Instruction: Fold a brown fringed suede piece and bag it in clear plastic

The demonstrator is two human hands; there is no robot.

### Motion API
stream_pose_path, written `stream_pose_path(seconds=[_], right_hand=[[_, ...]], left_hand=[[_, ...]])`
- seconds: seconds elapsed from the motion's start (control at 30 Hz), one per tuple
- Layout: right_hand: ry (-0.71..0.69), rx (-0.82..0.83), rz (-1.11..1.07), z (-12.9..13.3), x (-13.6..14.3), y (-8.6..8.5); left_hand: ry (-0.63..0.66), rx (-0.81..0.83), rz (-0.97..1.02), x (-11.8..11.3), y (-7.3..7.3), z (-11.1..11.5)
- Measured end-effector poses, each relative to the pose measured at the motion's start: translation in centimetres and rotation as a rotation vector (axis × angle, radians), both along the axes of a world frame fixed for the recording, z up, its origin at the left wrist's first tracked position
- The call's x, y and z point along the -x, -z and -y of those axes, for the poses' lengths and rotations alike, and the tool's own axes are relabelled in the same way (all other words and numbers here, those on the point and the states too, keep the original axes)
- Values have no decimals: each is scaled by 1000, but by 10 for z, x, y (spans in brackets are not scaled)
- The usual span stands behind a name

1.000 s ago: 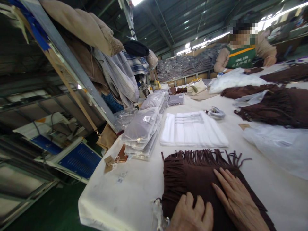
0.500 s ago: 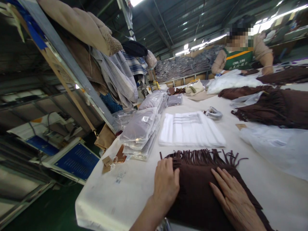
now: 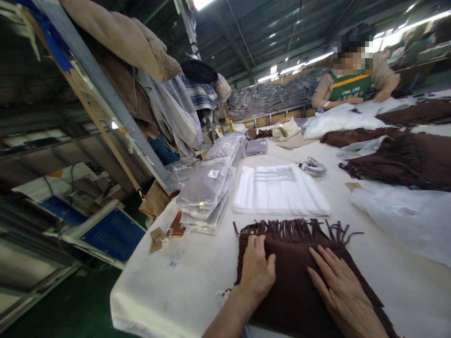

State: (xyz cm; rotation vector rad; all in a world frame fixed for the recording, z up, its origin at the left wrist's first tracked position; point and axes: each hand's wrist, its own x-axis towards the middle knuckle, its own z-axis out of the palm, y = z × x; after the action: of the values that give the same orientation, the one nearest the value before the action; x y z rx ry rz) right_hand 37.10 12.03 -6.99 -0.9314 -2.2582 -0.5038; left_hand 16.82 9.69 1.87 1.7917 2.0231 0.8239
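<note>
A folded dark brown scarf [image 3: 292,281] lies in front of me, its fringe [image 3: 299,230] pointing away across the table. My left hand [image 3: 257,267] rests on the scarf's left part, fingers bent a little and thumb apart, open. On the right side my right hand [image 3: 338,281] lies flat on the cloth, open with fingers stretched. Just beyond the fringe is a folded white cloth [image 3: 280,190] with grey stripes. Bagged grey textiles [image 3: 204,183] are stacked to its left, and brown cardboard tags [image 3: 158,239] with white string lie near them.
Clear plastic bags [image 3: 408,216] and more brown fringed scarves [image 3: 416,157] cover the right side. A tape roll [image 3: 312,166] sits past the white cloth. Across the table stands a co-worker in a green apron [image 3: 352,87]. A metal post [image 3: 116,103] with hanging fabrics rises at left.
My left hand has moved right from the scarf's left edge onto its top, uncovering the left edge and fringe corner. My right hand stays put. The co-worker's hands have shifted.
</note>
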Motion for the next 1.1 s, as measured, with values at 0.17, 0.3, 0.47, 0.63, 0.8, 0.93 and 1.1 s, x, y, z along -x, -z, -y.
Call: stream_pose_path(seconds=[0.17, 0.3, 0.47, 0.63, 0.8, 0.93, 1.1], right_hand=[[-10, 48, -21, -2, 1, 13], [36, 189, -120, 0, 2, -3], [254, 699, -558, -17, -35, -70], [384, 1395, -1107, -38, -71, -95], [224, 1869, -1149, -59, -70, -84], [-62, 2234, -1006, -81, -71, -83], [-460, 2432, -1138, -103, -59, -79]], left_hand=[[306, -121, -382, -20, 4, 13], [617, -342, -519, -17, -13, 18], [-294, -59, 461, 46, -26, 4], [-264, 374, 904, 94, -14, -17], [-225, 800, 1272, 93, -4, -40], [-72, 950, 1511, 89, 5, -60], [244, 1008, 1546, 94, 23, -82]])
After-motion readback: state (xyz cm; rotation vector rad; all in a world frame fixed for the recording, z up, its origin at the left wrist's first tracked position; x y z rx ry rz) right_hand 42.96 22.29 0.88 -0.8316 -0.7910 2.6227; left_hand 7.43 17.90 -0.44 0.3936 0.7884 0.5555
